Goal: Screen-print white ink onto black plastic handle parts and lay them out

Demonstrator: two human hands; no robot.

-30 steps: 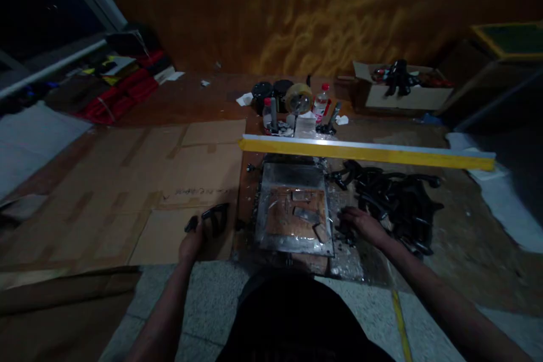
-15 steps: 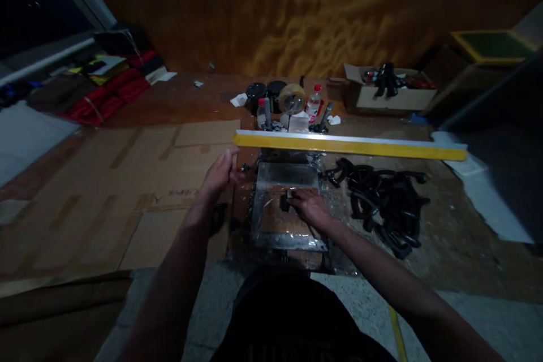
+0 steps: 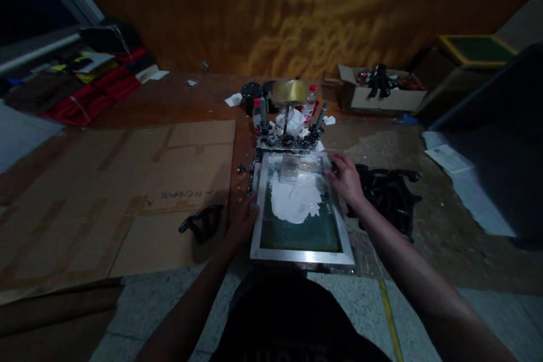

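Where the left hand [image 3: 242, 219] met the silver frame [image 3: 302, 256]: fingertips touched the left rail; whether they closed around it could not be told.
Right hand [image 3: 347, 181]: fingers touched the right rail near the far corner, how tightly being too dim to tell.
Frame's position: between both hands, its green mesh [image 3: 299, 236] bearing a white patch [image 3: 296, 199].
Black curved parts [image 3: 390, 198]: heaped right of the frame, with more on the cardboard [image 3: 186, 164] at left.
Beyond the frame: a tape roll [image 3: 288, 91] stood near red-capped bottles [image 3: 310, 103].
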